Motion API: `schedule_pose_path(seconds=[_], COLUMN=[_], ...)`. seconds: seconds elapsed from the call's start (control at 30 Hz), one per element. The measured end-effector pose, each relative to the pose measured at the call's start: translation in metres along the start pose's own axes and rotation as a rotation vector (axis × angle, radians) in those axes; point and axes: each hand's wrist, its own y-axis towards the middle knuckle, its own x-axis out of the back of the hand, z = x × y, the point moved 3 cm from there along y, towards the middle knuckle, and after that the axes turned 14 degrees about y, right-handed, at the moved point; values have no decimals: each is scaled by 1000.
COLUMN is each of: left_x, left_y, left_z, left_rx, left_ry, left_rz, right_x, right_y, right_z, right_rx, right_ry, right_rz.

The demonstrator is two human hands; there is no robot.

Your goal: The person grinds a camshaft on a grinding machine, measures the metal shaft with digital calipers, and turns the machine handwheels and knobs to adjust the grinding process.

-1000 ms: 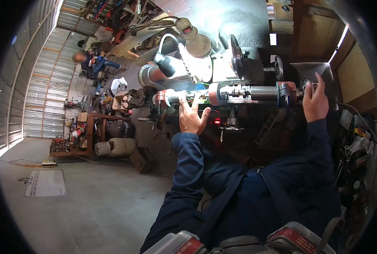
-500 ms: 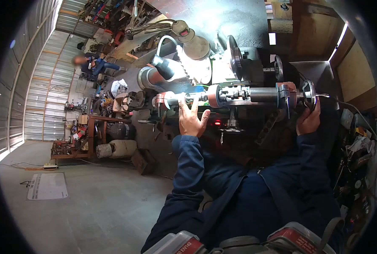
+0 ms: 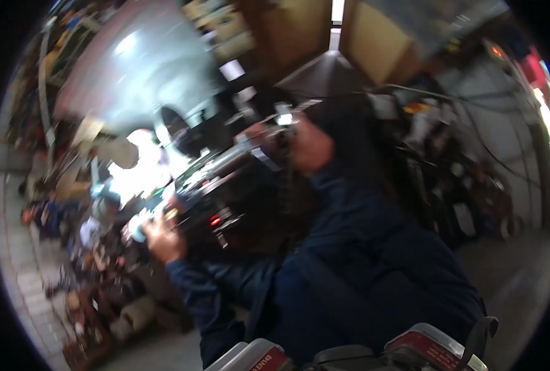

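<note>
The view is smeared by motion. My left hand (image 3: pixel 164 240) is at the left end of a long metal shaft assembly (image 3: pixel 222 166) mounted on a machine, right by the lamp's glare. Its fingers blur into the bright parts, so I cannot make out whether they grip. At the other end of the shaft, my right hand (image 3: pixel 313 147) is closed at the handwheel (image 3: pixel 285 119), whose shiny hub catches the light. The wheel's rim is mostly lost in blur.
Strong lamp glare (image 3: pixel 142 173) covers the machine's left side. A small red light (image 3: pixel 215 220) glows below the shaft. Cluttered goods (image 3: pixel 454 185) and a hanging cable (image 3: pixel 497 157) are on the right. Another person (image 3: pixel 45 216) in blue is at the far left.
My head has turned right, so the machine now appears tilted and farther left. My left hand stays near the shaft's left end and my right hand at the handwheel.
</note>
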Motion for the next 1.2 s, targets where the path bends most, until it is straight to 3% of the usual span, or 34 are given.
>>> schedule_pose_path(seconds=[0.03, 0.07, 0.1, 0.13, 0.2, 0.27, 0.3, 0.33, 0.43, 0.5, 0.63, 0.67, 0.73, 0.8, 0.83, 0.87, 0.93, 1.03, 1.13, 1.2], left_x=[1, 16, 9, -16, -41, -113, -141, -108, -168, -148, -141, -145, -144, -150, -155, -157, -144, -144, -146, -150], left_y=[5, 16, 21, 35, 56, 82, 93, 86, 89, 78, 73, 76, 77, 79, 81, 81, 78, 76, 77, 75], left_z=[15, 23, 46, 83, 125, 182, 206, 179, 237, 226, 220, 222, 217, 229, 234, 236, 221, 223, 225, 222], left_rx=[-93, -207, -51, 36, 169, 181, 161, 198, 197, 163, 224, 267, 213, 180, 161, 147, 200, 166, 126, 215], left_ry=[-93, -91, -238, -126, 131, -256, -183, -220, -752, -475, -392, -441, -504, -537, -506, -517, -521, -496, -538, -670], left_rz=[-140, -465, -480, -462, -355, -55, 99, 131, -11, -65, -55, -29, -15, -12, -45, -52, -20, -30, -15, 1], right_x=[10, 14, 13, 10, 16, 10, 12, 17, 64, 105, 210, 250, 338, 418, 453, 472, 509, 482, 508, 523], right_y=[14, 25, 32, 39, 59, 68, 69, 70, 44, 8, -104, -116, -216, -272, -311, -321, -406, -373, -396, -399], right_z=[21, 28, 30, 32, 46, 40, 41, 42, 52, 32, -67, -72, -139, -141, -147, -137, -183, -144, -168, -172], right_rx=[-13, -115, -143, -34, -198, -265, -287, -309, -30, -92, -508, -803, -843, -1253, -1478, -1710, -1656, -1638, -1624, -1612], right_ry=[-99, -59, -126, -131, -122, -168, -157, -144, 27, 24, -362, -436, -796, -943, -1046, -1032, -1000, -1160, -1011, -995], right_rz=[30, 94, 97, 16, 175, 234, 271, 311, -22, -55, -140, -102, -269, -374, -338, -139, 69, -34, 63, 53])
